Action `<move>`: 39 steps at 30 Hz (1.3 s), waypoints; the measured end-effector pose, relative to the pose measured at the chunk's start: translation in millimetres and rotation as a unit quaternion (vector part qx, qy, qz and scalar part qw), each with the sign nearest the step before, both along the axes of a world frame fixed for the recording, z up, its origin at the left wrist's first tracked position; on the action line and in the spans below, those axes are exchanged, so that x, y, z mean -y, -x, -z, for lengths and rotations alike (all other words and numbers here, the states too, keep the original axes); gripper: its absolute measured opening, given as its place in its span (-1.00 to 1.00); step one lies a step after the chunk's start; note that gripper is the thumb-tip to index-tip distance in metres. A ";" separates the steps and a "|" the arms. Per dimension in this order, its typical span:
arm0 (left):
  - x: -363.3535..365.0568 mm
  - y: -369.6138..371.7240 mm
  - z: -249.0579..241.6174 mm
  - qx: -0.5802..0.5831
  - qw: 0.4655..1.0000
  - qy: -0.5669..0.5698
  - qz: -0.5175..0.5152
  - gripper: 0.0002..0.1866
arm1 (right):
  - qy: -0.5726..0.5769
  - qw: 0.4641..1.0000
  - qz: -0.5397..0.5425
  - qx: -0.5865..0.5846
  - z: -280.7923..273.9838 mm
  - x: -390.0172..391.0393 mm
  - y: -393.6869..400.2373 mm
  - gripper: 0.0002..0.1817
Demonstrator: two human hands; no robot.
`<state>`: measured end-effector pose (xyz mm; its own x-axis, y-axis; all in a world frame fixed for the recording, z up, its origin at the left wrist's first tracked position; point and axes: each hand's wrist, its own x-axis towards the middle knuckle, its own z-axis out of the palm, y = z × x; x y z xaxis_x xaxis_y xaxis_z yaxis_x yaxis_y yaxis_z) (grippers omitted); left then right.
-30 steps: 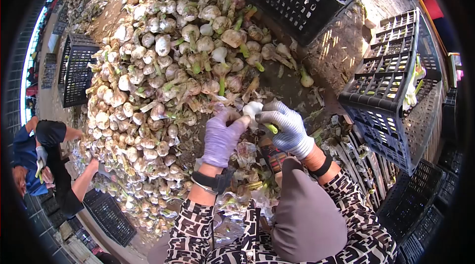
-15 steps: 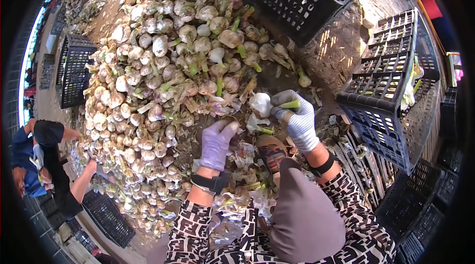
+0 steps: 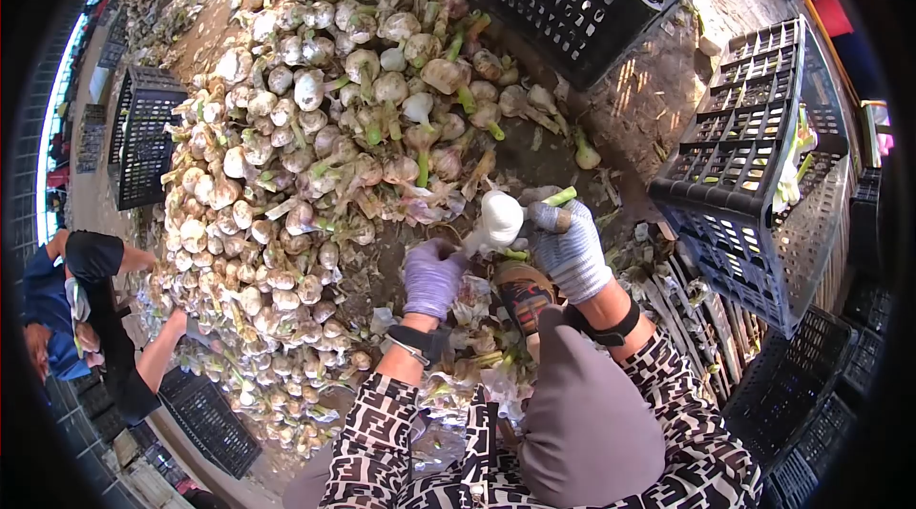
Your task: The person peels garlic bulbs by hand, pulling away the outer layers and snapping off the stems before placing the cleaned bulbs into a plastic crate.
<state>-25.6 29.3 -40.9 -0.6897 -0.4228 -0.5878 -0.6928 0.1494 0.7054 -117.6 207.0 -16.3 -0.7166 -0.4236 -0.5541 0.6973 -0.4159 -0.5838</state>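
My right hand (image 3: 570, 251), in a striped grey-and-white glove, grips a garlic bulb by its green stem (image 3: 561, 197). The white garlic bulb (image 3: 501, 219) points toward the left, over the near edge of the heap. My left hand (image 3: 433, 278), in a purple glove, is closed just below and left of it. A pale strip of garlic skin (image 3: 472, 241) runs from the bulb to its fingertips. Beneath both hands lie peeled skins (image 3: 471, 294) and a patterned shoe (image 3: 524, 297).
A large heap of garlic bulbs (image 3: 286, 146) spreads ahead and left. Black plastic crates stand at the top (image 3: 544, 3), at the right (image 3: 735, 156) and at the left (image 3: 143, 137). Another person's arm (image 3: 164, 352) reaches into the heap at lower left.
My left hand has moved right to the bulb and now pinches its skin. The bulb has tilted and dropped slightly lower, while my right hand still holds its stem.
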 end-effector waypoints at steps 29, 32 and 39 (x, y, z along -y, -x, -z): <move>7.9 -19.0 -26.3 0.112 0.893 0.052 0.433 -0.54 | -0.742 0.411 -0.395 -0.354 95.9 -34.0 93.0 -0.73; 1.0 -21.9 -5.5 -0.020 0.964 -0.043 0.262 -0.57 | -0.693 0.358 -0.438 -0.447 85.9 -37.5 94.5 -0.77; -14.7 22.5 -16.6 -0.212 0.933 -0.288 -0.040 -0.38 | -0.339 0.680 -0.370 -0.534 -10.7 21.6 38.4 -0.41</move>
<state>-48.1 44.0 -24.2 -0.8922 -0.1804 -0.4141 -0.3254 -0.3790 0.8663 -156.0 185.5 -5.6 -0.5930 -0.7942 -0.1328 -0.4036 0.4359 -0.8044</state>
